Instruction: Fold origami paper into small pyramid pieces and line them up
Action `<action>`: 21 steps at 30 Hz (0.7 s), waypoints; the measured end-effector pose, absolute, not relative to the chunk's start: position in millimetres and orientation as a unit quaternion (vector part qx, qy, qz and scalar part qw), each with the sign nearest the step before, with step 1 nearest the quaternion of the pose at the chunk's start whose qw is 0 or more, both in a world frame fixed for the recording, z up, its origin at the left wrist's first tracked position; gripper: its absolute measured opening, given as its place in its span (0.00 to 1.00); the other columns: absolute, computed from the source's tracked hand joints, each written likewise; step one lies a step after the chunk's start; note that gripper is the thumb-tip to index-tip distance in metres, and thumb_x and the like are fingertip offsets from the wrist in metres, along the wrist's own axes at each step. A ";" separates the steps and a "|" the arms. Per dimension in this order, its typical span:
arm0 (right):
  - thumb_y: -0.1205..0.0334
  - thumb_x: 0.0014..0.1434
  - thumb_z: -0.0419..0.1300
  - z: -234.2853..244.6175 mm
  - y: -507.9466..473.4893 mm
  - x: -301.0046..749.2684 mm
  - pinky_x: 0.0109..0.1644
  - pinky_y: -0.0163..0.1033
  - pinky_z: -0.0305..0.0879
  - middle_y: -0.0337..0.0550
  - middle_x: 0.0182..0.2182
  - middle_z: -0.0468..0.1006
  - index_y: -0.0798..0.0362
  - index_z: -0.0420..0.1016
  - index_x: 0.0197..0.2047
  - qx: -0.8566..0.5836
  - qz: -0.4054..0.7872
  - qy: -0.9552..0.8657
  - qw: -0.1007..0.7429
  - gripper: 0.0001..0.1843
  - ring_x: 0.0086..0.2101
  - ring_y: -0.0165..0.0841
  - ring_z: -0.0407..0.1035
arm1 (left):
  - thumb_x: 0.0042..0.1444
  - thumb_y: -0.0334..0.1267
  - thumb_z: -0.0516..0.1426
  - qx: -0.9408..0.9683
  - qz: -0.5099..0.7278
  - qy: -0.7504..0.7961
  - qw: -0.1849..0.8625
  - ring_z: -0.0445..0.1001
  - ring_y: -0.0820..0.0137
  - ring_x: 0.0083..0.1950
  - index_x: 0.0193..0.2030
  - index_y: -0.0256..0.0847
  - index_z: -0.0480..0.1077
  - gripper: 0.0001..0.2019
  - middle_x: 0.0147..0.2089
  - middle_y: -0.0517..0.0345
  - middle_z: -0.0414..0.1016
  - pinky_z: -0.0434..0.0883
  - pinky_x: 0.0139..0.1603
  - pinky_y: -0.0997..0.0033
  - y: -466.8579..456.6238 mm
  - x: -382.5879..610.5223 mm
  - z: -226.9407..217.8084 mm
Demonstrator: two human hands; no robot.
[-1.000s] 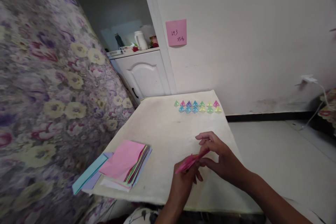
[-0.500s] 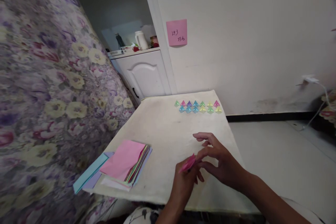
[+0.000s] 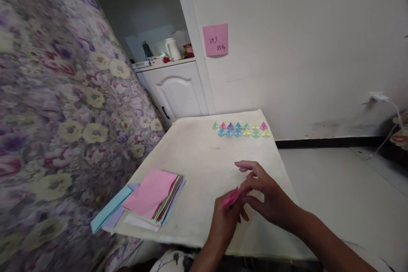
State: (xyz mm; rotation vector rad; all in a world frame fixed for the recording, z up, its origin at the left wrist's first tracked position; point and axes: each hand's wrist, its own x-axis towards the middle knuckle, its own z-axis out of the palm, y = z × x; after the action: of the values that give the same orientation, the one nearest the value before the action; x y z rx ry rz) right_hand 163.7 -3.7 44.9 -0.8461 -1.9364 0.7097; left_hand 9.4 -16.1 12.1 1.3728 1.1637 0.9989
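My left hand and my right hand meet over the near part of a cream table. Both pinch a small folded pink paper between their fingertips, just above the tabletop. My right hand's upper fingers are stretched out over it. A stack of coloured paper sheets, pink on top, lies to the left near the table's front corner. Several small folded paper pieces in mixed colours sit in two rows at the table's far edge.
A flowered cloth rises along the left side of the table. A pink note is stuck on the white wall behind. A white cabinet with jars stands beyond the doorway. A plug and cable hang at the right.
The pink paper has grown shorter and more compact between my fingers. My hands have closed together slightly and stayed in the same place.
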 end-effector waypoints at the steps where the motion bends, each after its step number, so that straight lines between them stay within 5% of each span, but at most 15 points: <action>1: 0.77 0.50 0.57 45.0 -3.6 163.6 0.52 0.49 0.62 0.43 0.56 0.58 0.47 0.74 0.35 -0.340 0.286 -0.781 0.439 0.14 0.51 0.41 0.59 | 0.53 0.40 0.56 0.572 0.415 0.484 0.516 0.64 0.74 0.18 0.39 0.34 0.75 0.13 0.16 0.61 0.68 0.60 0.19 0.77 -16.0 9.3 12.3; 15: 0.73 0.49 0.60 40.4 2.0 167.9 0.51 0.47 0.61 0.45 0.52 0.64 0.49 0.73 0.33 -0.371 0.256 -0.792 0.412 0.10 0.52 0.40 0.58 | 0.52 0.45 0.56 0.544 0.409 0.493 0.542 0.65 0.74 0.19 0.41 0.34 0.73 0.16 0.17 0.62 0.68 0.58 0.19 0.78 -15.3 6.7 1.3; 21: 0.75 0.50 0.59 40.9 4.9 169.0 0.43 0.39 0.64 0.42 0.40 0.73 0.49 0.74 0.32 -0.352 0.307 -0.790 0.397 0.11 0.40 0.33 0.67 | 0.54 0.43 0.55 0.558 0.393 0.475 0.556 0.66 0.74 0.18 0.36 0.34 0.74 0.13 0.17 0.61 0.69 0.58 0.18 0.78 -15.6 6.2 3.7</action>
State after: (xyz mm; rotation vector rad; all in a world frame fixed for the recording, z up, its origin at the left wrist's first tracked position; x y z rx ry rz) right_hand 169.0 4.9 40.9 -0.8906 -2.0013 0.7783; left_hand 6.2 -15.6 3.7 1.3171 1.1206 0.9286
